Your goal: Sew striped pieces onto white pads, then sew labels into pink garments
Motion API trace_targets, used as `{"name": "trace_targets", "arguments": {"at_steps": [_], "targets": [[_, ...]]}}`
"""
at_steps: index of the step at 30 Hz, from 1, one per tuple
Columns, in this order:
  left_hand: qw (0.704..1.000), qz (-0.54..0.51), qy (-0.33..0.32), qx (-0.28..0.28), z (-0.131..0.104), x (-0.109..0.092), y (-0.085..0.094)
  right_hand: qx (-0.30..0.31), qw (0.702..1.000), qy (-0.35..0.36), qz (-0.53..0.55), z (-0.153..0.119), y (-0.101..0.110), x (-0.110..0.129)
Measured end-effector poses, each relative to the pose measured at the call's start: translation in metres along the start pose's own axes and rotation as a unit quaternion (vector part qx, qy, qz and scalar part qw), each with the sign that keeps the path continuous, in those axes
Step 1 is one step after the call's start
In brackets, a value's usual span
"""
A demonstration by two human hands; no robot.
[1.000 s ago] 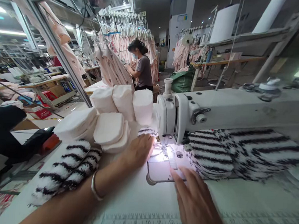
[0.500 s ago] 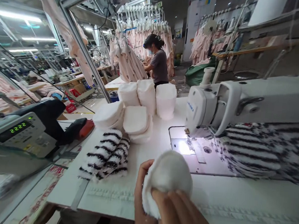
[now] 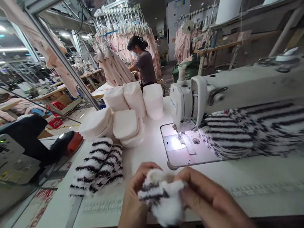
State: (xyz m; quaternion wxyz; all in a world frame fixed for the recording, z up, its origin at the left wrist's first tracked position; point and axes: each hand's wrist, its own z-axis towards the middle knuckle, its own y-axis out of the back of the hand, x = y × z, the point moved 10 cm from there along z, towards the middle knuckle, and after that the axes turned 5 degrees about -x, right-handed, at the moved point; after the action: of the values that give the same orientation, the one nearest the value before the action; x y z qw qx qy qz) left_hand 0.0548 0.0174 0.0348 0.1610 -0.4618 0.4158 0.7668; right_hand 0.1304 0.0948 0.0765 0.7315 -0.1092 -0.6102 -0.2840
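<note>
Between my hands, over the table's front edge, is a fluffy white piece (image 3: 167,203) with black stripes showing on its left part. My left hand (image 3: 137,197) has its fingers wrapped round the left side. The right side is pinched by my right hand (image 3: 203,195), thumb and fingers together. Just beyond them stands the white sewing machine (image 3: 180,104), its lamp lighting the needle plate (image 3: 172,145). Striped fluffy pieces (image 3: 100,166) lie to the left of my hands, in front of stacks of white padded pieces (image 3: 126,124).
A heap of striped fabric (image 3: 229,134) lies under the machine arm. A control box (image 3: 3,162) with green digits is at the left. Behind the table, a person (image 3: 145,64) stands by hanging pink garments (image 3: 113,67). A ruler strip (image 3: 102,206) runs along the front.
The piece in my hands was a smooth white rounded shape and is now bunched, with stripes showing. My right hand has moved to its right side. The view has shifted to the right.
</note>
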Motion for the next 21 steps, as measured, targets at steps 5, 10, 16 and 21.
{"name": "trace_targets", "arguments": {"at_steps": [5,10,16,21], "targets": [[0.821,-0.502,0.270,0.034,-0.019,0.012,-0.049,0.032,0.969,-0.198,0.145,0.022,0.000,-0.062],[0.730,-0.630,0.265,-0.009,-0.009,0.009,-0.046,0.053,0.971,-0.194,0.133,0.036,-0.018,-0.068],[0.671,-0.680,0.284,0.084,-0.003,-0.006,-0.057,0.066,0.962,-0.203,0.169,0.046,-0.033,-0.065],[0.696,-0.683,0.221,0.022,0.013,0.000,-0.031,-0.018,0.986,-0.110,0.126,0.044,-0.002,-0.041]]}}
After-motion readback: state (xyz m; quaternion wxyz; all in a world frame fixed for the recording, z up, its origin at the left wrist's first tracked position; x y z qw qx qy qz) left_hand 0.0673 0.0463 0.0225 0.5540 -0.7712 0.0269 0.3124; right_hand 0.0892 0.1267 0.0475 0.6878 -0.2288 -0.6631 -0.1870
